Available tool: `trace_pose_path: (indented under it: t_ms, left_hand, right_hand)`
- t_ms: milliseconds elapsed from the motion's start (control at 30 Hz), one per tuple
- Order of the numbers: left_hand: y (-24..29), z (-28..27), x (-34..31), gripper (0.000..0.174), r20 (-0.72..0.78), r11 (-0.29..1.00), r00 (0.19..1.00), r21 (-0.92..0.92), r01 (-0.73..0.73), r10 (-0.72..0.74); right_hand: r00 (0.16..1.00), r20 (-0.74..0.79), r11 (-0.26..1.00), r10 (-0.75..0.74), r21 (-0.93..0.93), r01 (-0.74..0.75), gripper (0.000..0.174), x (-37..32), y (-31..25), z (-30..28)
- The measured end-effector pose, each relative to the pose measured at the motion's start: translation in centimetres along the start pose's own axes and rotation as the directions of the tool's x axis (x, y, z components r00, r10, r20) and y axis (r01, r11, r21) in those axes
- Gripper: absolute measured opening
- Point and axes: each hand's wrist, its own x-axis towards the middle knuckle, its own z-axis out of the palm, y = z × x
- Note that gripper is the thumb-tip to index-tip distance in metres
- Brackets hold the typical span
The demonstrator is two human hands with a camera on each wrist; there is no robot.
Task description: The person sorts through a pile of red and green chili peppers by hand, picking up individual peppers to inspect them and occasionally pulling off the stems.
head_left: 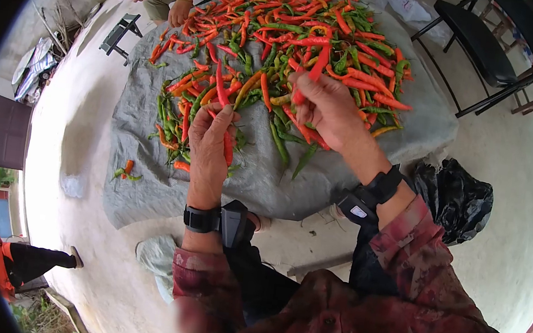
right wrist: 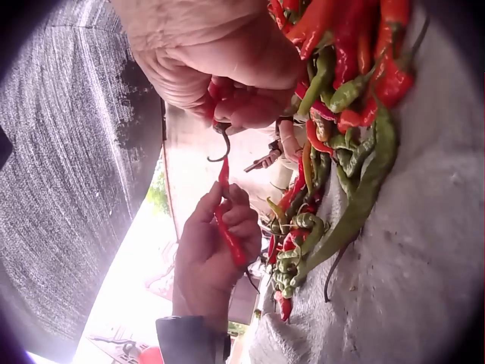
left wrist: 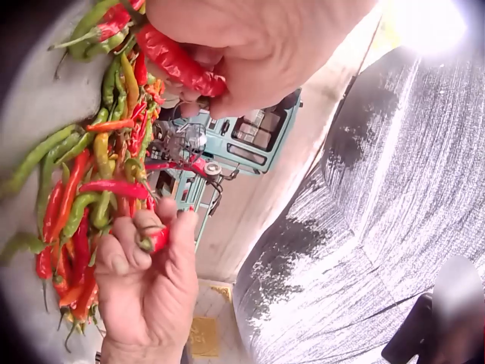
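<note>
A long red chili pepper (head_left: 220,87) stands up from my left hand (head_left: 209,150), pinched between thumb and fingers. In the right wrist view the lower end of this red chili (right wrist: 232,241) hangs below the fingers, its stem downward. My right hand (head_left: 335,112) grips another red chili (head_left: 321,64) over the heap, its thumb laid along it. That chili's dark curved stem (right wrist: 224,144) sticks out under the right fingers. Both hands are above the near side of a pile of red, orange and green chilies (head_left: 295,31), a short distance apart.
A grey sheet (head_left: 277,191) lies under the chilies. Across it, another person's hand (head_left: 180,12) rests at the pile's edge. A black folding chair (head_left: 483,56) stands right, a black plastic bag (head_left: 454,194) lies below it, and a small stool (head_left: 122,35) stands left.
</note>
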Motion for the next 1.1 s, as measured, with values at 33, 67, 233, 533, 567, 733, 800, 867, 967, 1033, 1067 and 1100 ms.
trace_pose_path:
  t_ms: [33, 67, 233, 533, 567, 733, 800, 867, 967, 1033, 1067, 1100]
  left_hand:
    - [-0.1, 0.2, -0.1, 0.013, 0.022, 1.0, 1.0, -0.008, 0.02, -0.019]
    - [-0.1, 0.5, -0.4, 0.013, 0.02, 1.0, 1.0, -0.009, 0.022, -0.022]
    - [0.1, 2.1, -1.3, 0.014, 0.3, 0.985, 0.948, 0.162, 0.055, -0.102]
    - [0.2, 0.8, -0.3, 0.027, 0.068, 0.999, 0.997, 0.033, 0.039, -0.041]
    - [-0.3, 0.1, 0.2, 0.029, 0.076, 0.982, 0.994, -0.166, 0.087, -0.076]
    - [-1.0, 0.1, 0.8, 0.03, 0.154, 0.846, 0.979, -0.495, 0.196, -0.136]
    - [-1.5, 0.6, 0.6, 0.03, 0.185, 0.816, 0.975, -0.541, 0.203, -0.121]
    - [-1.7, 1.3, 0.5, 0.03, 0.224, 0.787, 0.969, -0.577, 0.22, -0.107]
    - [-1.2, 2.1, 0.5, 0.03, 0.151, 0.86, 0.986, -0.491, 0.137, -0.07]
    - [-0.5, 1.9, 1.1, 0.028, -0.088, 0.967, 0.996, -0.249, -0.046, 0.025]
    - [-0.6, 1.4, 1.6, 0.028, -0.084, 0.969, 0.996, -0.241, -0.05, 0.03]
    - [-1.0, 0.5, 2.3, 0.027, -0.063, 0.974, 0.976, 0.108, -0.2, 0.207]
  right_hand:
    - [0.992, -0.094, 0.94, -0.081, 0.323, 0.108, 0.029, 0.1, -0.2, -0.1]
    - [0.993, -0.094, 0.941, -0.078, 0.322, 0.105, 0.029, 0.2, -0.3, -0.2]
    - [1.0, -0.027, 0.981, -0.014, -0.195, 0.008, 0.03, 0.0, 2.3, 0.9]
    - [0.955, 0.091, 0.535, -0.282, -0.811, 0.235, 0.027, -0.4, 0.8, 0.2]
    - [0.983, 0.076, 0.652, -0.167, -0.74, 0.168, 0.028, -0.6, 1.1, 0.1]
    - [0.948, 0.142, 0.31, -0.284, -0.922, 0.231, 0.035, -1.4, 2.0, 1.7]
    - [0.942, 0.295, 0.555, -0.161, -0.762, 0.334, 0.031, -1.7, 2.4, 2.4]
    - [0.946, 0.316, 0.579, -0.067, -0.76, 0.295, 0.031, -1.8, 2.5, 3.0]
    - [0.925, 0.355, 0.464, -0.137, -0.802, 0.376, 0.03, -1.2, 3.7, 2.5]
    - [0.964, 0.25, 0.576, -0.095, -0.776, 0.258, 0.029, -0.5, 2.2, 1.7]
    - [0.987, 0.155, 0.671, -0.034, -0.729, 0.137, 0.028, -0.1, 1.4, 1.2]
    - [0.991, 0.105, 0.984, 0.077, -0.17, -0.058, 0.028, 0.3, 1.1, 0.4]
